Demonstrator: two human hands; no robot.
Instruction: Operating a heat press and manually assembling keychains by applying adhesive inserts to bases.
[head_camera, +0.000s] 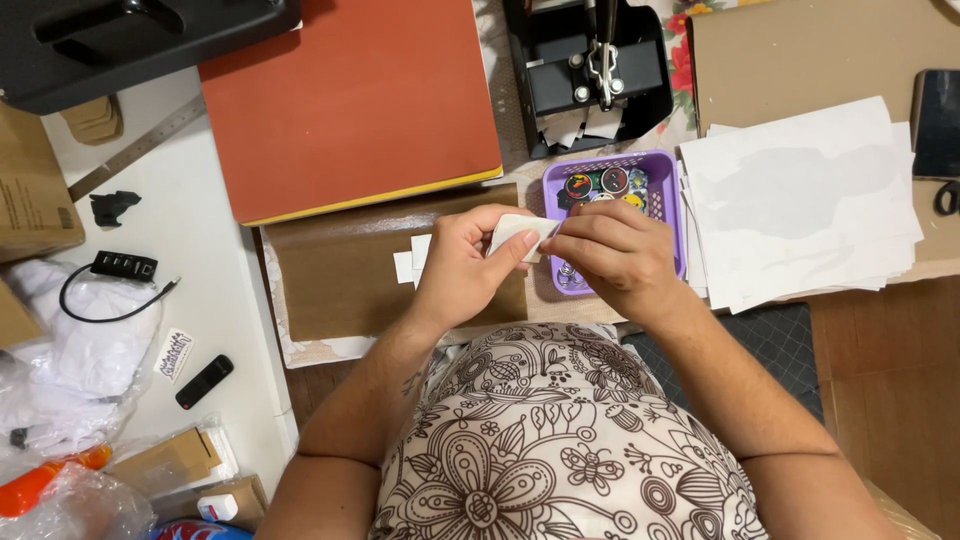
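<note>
White paper piece (518, 232) sits pinched between both hands above the brown sheet (340, 270), just in front of the purple basket (668, 205); left hand (462, 268) grips its left edge with thumb and fingers closed on it; right hand (618, 255) closes on its right edge with the fingertips. Most of the piece is covered by the fingers, so its full shape cannot be made out; whether it is one layer or several cannot be told. Right hand hides the front part of the basket; round badges (600, 184) show at the back of it, their designs too small to read. Small white slips (412, 258) lie on the brown sheet, partly behind the left hand. Red pad (350, 100) lies beyond the sheet; black press (590, 65) stands behind the basket, cut off by the top edge; stack of white sheets (800, 200) lies to the right of the basket.
</note>
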